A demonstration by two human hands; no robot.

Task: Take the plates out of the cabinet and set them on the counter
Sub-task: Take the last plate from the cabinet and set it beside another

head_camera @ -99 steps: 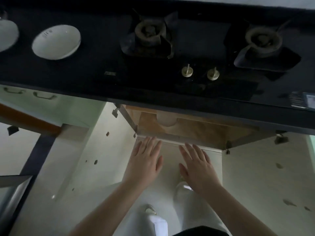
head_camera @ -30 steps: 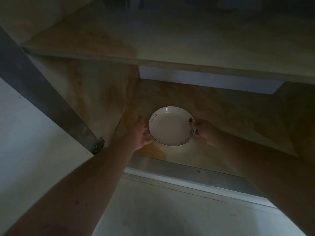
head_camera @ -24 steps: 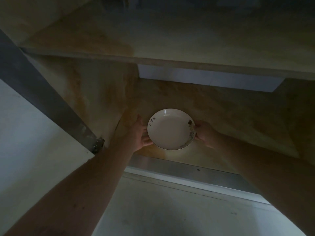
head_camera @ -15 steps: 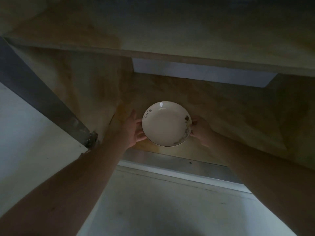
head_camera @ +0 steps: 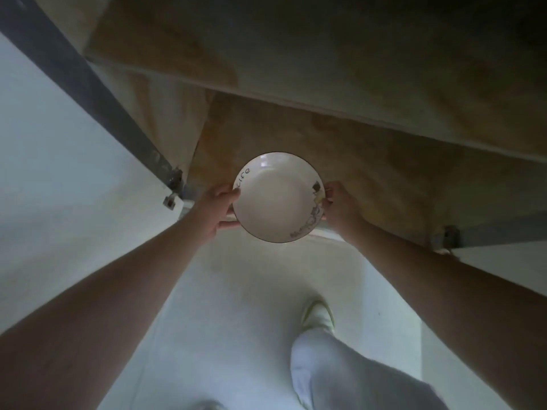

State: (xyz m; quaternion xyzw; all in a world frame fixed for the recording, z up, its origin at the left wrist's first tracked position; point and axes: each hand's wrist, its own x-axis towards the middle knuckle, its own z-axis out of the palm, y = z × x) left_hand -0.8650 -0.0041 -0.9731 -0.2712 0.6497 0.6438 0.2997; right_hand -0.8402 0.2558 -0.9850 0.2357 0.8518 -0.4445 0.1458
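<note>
A white plate (head_camera: pixel 275 198) with a dark rim, lettering on its left side and a small drawing on its right, is held level in front of the open cabinet (head_camera: pixel 340 137). My left hand (head_camera: pixel 217 207) grips its left edge and my right hand (head_camera: pixel 340 202) grips its right edge. The plate hangs over the cabinet's front sill, above the pale floor. No other plate shows inside the cabinet. The counter is out of view.
The open left cabinet door (head_camera: pixel 59 143) stands wide with a hinge (head_camera: pixel 173 187) at its edge. A right door (head_camera: pixel 503 255) and its hinge (head_camera: pixel 447 236) are at the right. A shelf board (head_camera: pixel 355 69) hangs above. My trouser leg (head_camera: pixel 340 365) and shoe (head_camera: pixel 318 316) are below.
Both hands have drawn the plate out from the cabinet floor toward me, past the front sill. The camera has pulled back and tilted down, so my leg and the floor show.
</note>
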